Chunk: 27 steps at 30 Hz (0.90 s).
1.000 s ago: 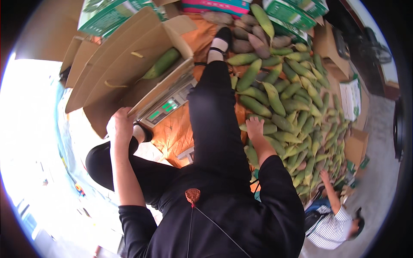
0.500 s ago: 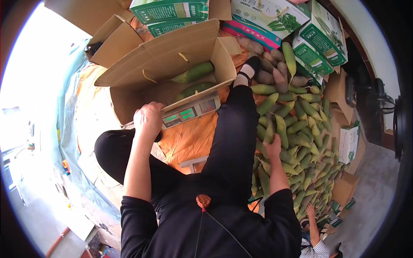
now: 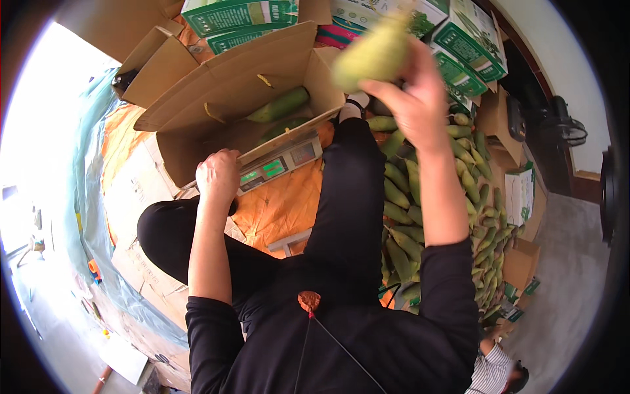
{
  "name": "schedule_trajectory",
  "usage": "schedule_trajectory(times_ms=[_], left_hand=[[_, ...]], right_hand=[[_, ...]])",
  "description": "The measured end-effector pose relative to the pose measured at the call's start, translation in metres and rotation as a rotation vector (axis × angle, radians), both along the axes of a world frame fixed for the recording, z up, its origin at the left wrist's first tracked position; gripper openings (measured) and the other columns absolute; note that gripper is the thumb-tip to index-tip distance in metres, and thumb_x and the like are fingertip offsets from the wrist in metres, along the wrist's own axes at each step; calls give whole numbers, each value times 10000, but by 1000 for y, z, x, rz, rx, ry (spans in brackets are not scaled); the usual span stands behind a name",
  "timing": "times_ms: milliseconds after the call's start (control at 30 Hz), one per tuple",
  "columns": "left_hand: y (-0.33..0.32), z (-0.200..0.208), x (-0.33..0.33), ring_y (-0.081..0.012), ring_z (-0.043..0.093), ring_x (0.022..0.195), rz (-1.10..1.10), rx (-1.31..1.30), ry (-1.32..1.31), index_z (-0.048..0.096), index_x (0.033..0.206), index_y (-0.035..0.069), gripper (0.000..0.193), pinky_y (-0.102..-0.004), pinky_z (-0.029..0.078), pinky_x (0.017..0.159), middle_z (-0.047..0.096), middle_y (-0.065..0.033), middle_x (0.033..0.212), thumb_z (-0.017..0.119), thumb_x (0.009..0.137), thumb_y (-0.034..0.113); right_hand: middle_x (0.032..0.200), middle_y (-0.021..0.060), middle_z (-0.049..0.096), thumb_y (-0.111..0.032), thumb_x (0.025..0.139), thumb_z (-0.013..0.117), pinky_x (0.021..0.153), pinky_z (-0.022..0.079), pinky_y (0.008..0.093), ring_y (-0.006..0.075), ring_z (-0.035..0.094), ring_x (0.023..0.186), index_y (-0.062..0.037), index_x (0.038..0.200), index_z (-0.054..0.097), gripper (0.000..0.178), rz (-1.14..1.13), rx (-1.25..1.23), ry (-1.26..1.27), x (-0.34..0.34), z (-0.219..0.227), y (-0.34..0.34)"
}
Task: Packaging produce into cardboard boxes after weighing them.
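Observation:
My right hand point(image 3: 423, 98) holds up a pale green radish point(image 3: 371, 56), blurred by motion, above the far right end of an open cardboard carton point(image 3: 223, 79). With curled fingers, my left hand point(image 3: 218, 176) grips the carton's near edge at its left part. Inside the carton lie green radishes, one long radish point(image 3: 281, 105) in plain sight and another partly hidden by the near wall. Two yellow rope handles show on the far wall. Against the carton's near side is a scale display point(image 3: 262, 172) with lit green digits.
To my right spreads a big heap of green radishes point(image 3: 397, 194). Green-and-white boxes point(image 3: 469, 43) are stacked beyond it, and more green boxes point(image 3: 239, 16) stand behind the carton. A fan point(image 3: 564, 125) is at far right. Another person point(image 3: 492, 371) sits at lower right.
My right hand has lifted a radish from the heap and swung it up and forward toward the carton. My left hand stays at the carton's edge. The view has shifted slightly.

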State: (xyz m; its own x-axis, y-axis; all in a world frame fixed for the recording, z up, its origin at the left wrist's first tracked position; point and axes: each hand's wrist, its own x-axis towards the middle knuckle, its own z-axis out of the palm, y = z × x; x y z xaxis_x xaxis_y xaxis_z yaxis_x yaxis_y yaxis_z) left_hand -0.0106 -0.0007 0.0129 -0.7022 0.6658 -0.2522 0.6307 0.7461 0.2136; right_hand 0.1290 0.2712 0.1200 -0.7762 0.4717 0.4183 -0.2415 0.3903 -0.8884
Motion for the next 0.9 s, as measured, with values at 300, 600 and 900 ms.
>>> schedule_trajectory(times_ms=[300,600,900], left_hand=[[4,-1,0,-327,628,917,-29,-121,40,668,970,103,189,-432,505,767,654,-137,954,579,819,173],[2,-2,5,-342,640,856,-22,3,27,687,991,82,222,-411,491,744,664,-173,895,626,793,162],[10,3,4,-336,641,847,-2,-52,42,680,998,91,231,-399,493,738,667,-160,895,620,793,181]], right_hand=[[1091,90,606,-264,659,763,827,459,494,315,573,1044,-158,1102,588,488,239,870,-622,-127,-106,-82],[1113,85,646,-378,788,684,877,452,503,285,599,1057,-143,1165,601,452,328,619,-942,-125,-112,-84],[980,91,676,-259,791,709,753,520,314,179,655,854,-72,1131,613,400,-397,-60,-433,117,-113,61]])
